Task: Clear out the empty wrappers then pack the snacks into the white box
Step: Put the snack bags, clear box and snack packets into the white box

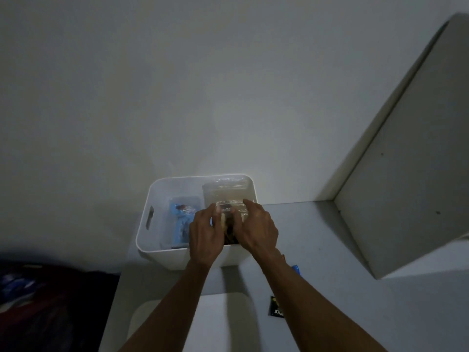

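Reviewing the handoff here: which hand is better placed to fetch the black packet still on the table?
Probably the right hand: the black packet lies on that arm's side. Both hands, including the left hand, hold a clear packet over the white box.

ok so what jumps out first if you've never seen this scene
Both hands, left and right, meet at the near rim of the white box in mid-frame, pressing a clear packet into its right side. A blue packet lies in the box's left half. On the table nearer the camera, right of the arms, sits a small black packet.
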Demonstrator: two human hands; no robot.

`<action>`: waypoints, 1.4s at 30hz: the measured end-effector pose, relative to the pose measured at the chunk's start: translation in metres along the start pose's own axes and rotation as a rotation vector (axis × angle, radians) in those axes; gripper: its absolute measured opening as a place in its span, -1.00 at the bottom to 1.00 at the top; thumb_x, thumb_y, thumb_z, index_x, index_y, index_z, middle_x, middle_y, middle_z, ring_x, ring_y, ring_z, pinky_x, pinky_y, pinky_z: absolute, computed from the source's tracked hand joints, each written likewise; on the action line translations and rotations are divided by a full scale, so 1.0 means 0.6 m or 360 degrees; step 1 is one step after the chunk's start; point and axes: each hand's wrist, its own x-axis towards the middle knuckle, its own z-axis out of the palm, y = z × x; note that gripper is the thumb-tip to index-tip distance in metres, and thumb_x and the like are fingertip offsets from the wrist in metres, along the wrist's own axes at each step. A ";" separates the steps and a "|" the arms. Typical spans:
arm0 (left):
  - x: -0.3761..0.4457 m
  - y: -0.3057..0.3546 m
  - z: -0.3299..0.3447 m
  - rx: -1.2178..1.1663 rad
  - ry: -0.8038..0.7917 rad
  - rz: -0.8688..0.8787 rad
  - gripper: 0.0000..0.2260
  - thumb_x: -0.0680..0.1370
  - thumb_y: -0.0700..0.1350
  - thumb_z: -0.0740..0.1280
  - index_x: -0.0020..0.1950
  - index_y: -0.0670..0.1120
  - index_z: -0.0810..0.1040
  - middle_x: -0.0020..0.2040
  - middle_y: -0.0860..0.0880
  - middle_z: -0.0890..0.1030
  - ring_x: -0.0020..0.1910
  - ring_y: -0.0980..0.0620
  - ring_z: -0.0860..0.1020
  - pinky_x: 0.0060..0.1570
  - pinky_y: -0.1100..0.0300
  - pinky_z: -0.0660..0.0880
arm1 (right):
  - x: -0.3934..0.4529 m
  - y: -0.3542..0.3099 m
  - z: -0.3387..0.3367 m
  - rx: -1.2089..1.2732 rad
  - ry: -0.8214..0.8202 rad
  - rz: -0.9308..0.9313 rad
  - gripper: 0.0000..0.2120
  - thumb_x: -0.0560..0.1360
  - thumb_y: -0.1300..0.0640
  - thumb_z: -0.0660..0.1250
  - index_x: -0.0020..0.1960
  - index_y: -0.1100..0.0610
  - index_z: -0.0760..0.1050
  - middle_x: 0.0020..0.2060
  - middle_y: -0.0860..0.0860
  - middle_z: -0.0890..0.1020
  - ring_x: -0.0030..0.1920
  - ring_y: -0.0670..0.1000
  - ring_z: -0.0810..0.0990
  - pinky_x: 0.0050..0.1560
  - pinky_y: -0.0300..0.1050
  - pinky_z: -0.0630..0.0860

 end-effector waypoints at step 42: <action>-0.205 -0.076 0.335 0.0907 -0.0941 0.0355 -0.32 0.41 0.42 -0.02 0.50 0.24 0.19 0.56 -0.05 0.10 0.53 -0.21 0.00 0.40 -0.30 0.13 | -0.270 0.403 0.116 -0.0403 0.0087 0.0478 -0.21 0.42 -0.44 0.03 0.49 0.00 0.30 0.52 0.08 0.28 0.54 0.22 0.14 0.39 0.38 0.11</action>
